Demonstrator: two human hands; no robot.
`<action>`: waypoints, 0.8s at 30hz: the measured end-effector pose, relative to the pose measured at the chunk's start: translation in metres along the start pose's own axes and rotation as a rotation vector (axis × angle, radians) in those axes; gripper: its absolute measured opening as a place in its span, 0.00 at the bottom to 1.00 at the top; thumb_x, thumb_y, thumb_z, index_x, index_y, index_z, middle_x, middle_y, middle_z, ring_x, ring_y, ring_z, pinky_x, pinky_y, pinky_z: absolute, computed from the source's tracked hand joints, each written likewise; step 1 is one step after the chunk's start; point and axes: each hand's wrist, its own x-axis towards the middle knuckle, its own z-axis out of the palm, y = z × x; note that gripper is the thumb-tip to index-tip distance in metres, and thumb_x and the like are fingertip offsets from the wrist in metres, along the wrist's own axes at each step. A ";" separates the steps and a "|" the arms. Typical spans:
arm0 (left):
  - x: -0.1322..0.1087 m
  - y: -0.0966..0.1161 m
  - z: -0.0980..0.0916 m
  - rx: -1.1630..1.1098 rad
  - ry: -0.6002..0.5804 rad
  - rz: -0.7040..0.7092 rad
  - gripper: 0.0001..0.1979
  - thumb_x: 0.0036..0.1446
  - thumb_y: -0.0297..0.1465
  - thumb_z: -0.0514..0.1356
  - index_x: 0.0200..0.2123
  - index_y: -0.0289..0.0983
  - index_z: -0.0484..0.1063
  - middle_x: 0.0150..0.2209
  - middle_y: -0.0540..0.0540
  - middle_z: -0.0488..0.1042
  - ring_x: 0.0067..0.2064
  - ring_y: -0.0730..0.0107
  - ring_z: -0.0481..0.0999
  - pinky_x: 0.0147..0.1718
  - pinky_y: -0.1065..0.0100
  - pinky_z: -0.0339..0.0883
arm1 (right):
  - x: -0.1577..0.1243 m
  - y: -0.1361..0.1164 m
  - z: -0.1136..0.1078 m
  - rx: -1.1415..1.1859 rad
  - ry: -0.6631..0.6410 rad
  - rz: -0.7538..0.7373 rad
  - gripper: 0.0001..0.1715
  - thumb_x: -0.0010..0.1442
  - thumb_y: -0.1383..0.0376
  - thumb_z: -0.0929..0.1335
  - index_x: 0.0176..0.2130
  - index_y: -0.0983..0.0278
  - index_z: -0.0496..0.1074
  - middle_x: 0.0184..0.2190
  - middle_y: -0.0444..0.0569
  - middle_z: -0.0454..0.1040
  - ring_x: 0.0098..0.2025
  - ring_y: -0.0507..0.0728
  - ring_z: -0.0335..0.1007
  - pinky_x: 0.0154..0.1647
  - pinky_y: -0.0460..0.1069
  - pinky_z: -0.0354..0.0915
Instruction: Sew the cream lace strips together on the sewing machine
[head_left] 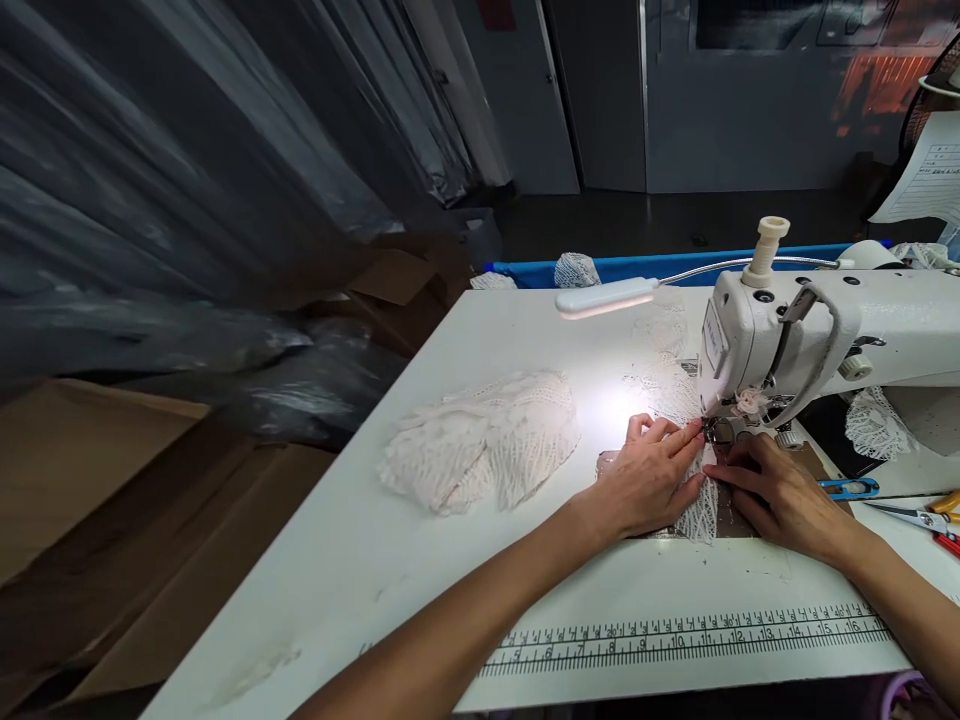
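A strip of white lace (699,512) lies under the needle area of a white sewing machine (739,340). My left hand (651,475) rests on the lace with fingers stretched out, their tips close to the presser foot. From the other side my right hand (780,495) touches the lace edge, thumb and index finger brought together on it. More lace (664,370) spreads behind the needle, lit by a lamp (606,298). To the left of my hands sits a heap of white lace pieces (480,440).
A ruler scale (675,645) runs along the front of the white table (360,600). Blue thread snips (849,488) and scissors (911,516) lie at the right. Cardboard boxes (112,480) stand left of the table. A blue cloth trough (637,268) borders the back.
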 end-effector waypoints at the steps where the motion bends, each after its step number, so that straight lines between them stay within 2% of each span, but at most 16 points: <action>1: 0.000 0.001 0.001 0.027 0.017 0.002 0.22 0.66 0.36 0.44 0.54 0.28 0.67 0.58 0.36 0.68 0.46 0.53 0.69 0.46 0.46 0.60 | 0.000 0.000 0.000 -0.009 -0.007 -0.005 0.21 0.62 0.71 0.61 0.52 0.61 0.72 0.42 0.56 0.67 0.42 0.61 0.67 0.41 0.60 0.72; 5: 0.000 0.004 0.008 0.099 0.146 0.017 0.19 0.65 0.33 0.47 0.50 0.26 0.69 0.52 0.34 0.72 0.43 0.55 0.71 0.44 0.51 0.61 | -0.001 0.001 0.000 -0.032 -0.005 -0.012 0.22 0.63 0.71 0.61 0.53 0.61 0.71 0.43 0.57 0.67 0.42 0.61 0.68 0.41 0.60 0.72; 9: 0.002 0.001 0.014 0.055 0.332 0.130 0.11 0.64 0.29 0.51 0.38 0.32 0.72 0.40 0.45 0.78 0.34 0.67 0.72 0.42 0.57 0.61 | 0.000 0.000 0.000 -0.049 0.003 -0.011 0.21 0.63 0.71 0.61 0.52 0.63 0.72 0.41 0.58 0.68 0.42 0.61 0.68 0.42 0.59 0.72; 11: 0.002 0.000 0.014 0.048 0.382 0.154 0.10 0.63 0.29 0.52 0.34 0.33 0.72 0.39 0.47 0.79 0.32 0.69 0.72 0.40 0.57 0.61 | 0.001 -0.001 0.000 -0.054 0.003 -0.013 0.20 0.63 0.71 0.60 0.51 0.64 0.72 0.41 0.58 0.68 0.44 0.62 0.68 0.42 0.59 0.72; 18: 0.001 0.000 0.006 0.068 0.295 0.138 0.11 0.61 0.32 0.53 0.39 0.32 0.73 0.44 0.43 0.78 0.35 0.63 0.74 0.40 0.54 0.63 | 0.005 -0.004 0.001 -0.122 0.027 -0.017 0.21 0.61 0.73 0.58 0.50 0.66 0.72 0.40 0.58 0.68 0.41 0.61 0.68 0.39 0.58 0.73; 24: 0.002 0.001 0.008 0.089 0.289 0.076 0.12 0.63 0.31 0.52 0.43 0.31 0.72 0.47 0.42 0.77 0.39 0.60 0.74 0.39 0.56 0.65 | 0.012 -0.009 0.000 -0.237 0.055 -0.015 0.23 0.59 0.75 0.57 0.49 0.66 0.72 0.36 0.58 0.69 0.36 0.59 0.68 0.33 0.53 0.70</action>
